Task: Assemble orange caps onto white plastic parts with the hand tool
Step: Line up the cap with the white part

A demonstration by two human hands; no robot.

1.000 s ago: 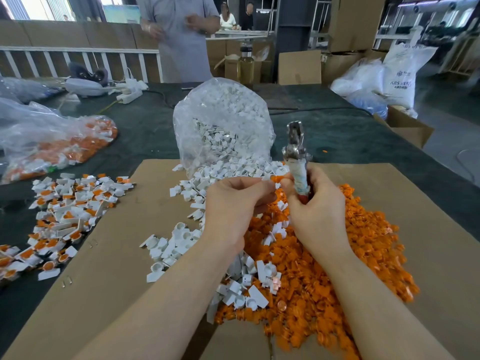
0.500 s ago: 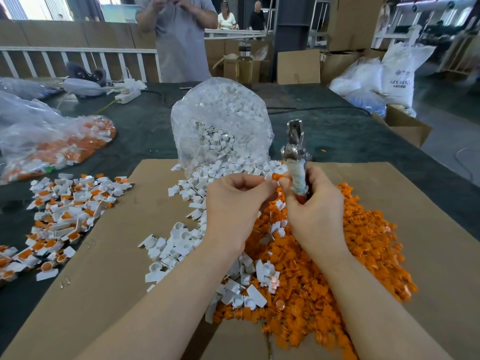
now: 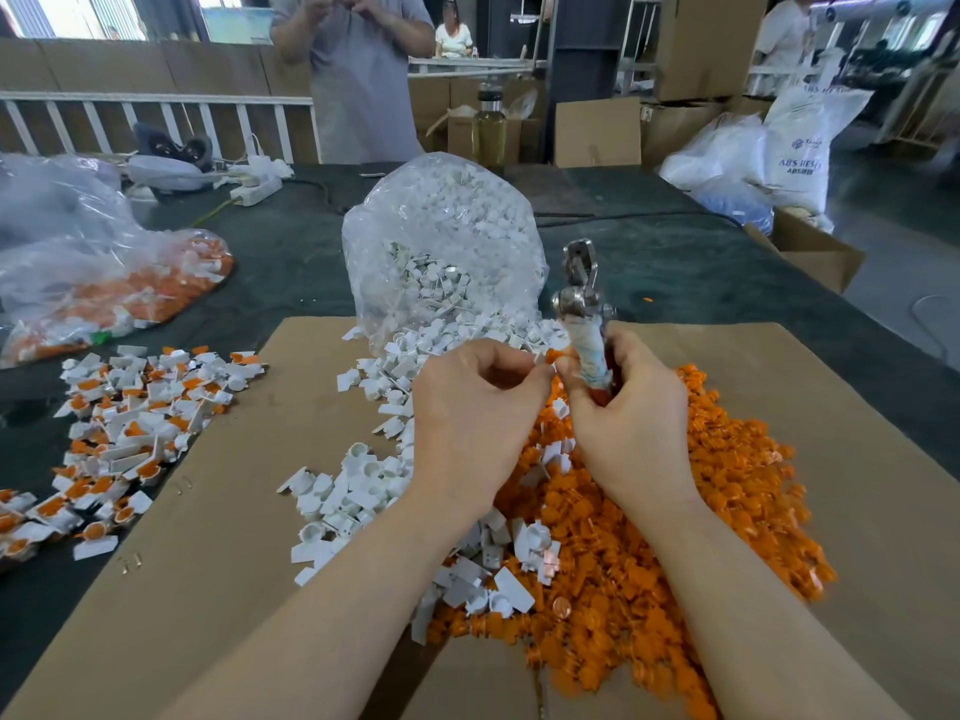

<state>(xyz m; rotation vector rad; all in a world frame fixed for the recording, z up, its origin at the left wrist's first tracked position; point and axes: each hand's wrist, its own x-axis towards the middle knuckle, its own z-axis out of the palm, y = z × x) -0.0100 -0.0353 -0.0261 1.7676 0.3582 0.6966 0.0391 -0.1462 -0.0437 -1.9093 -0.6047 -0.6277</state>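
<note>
1. The hand tool [image 3: 583, 309] stands nearly upright just above the middle of the view. Its long axis runs from 6 to 12 o'clock, its metal head points up and away from the person, and its taped handle points down.
2. The right hand [image 3: 631, 423] grips the taped handle, fingers curled round it.
3. The left hand [image 3: 475, 413] sits at 9 o'clock of the right hand, almost touching it. Its thumb and fingertips pinch a small white and orange piece [image 3: 548, 357] against the handle; how that piece lies cannot be told.
4. One heap of loose orange caps [image 3: 675, 553], too many to count, lies on the cardboard sheet [image 3: 218, 537] beneath and at 5 o'clock of the hands.
5. One spill of white plastic parts [image 3: 358, 491], uncounted, runs from 12 to 7 o'clock of the left hand, pouring from one clear bag [image 3: 441, 241].
6. One scatter of assembled pieces [image 3: 130, 423] lies at 9 o'clock on the dark table [image 3: 291, 262].
7. One more bag of orange-and-white pieces [image 3: 104, 288] sits at 10 o'clock.
8. One person in a grey shirt [image 3: 358, 70] stands at 12 o'clock beyond the table.
</note>
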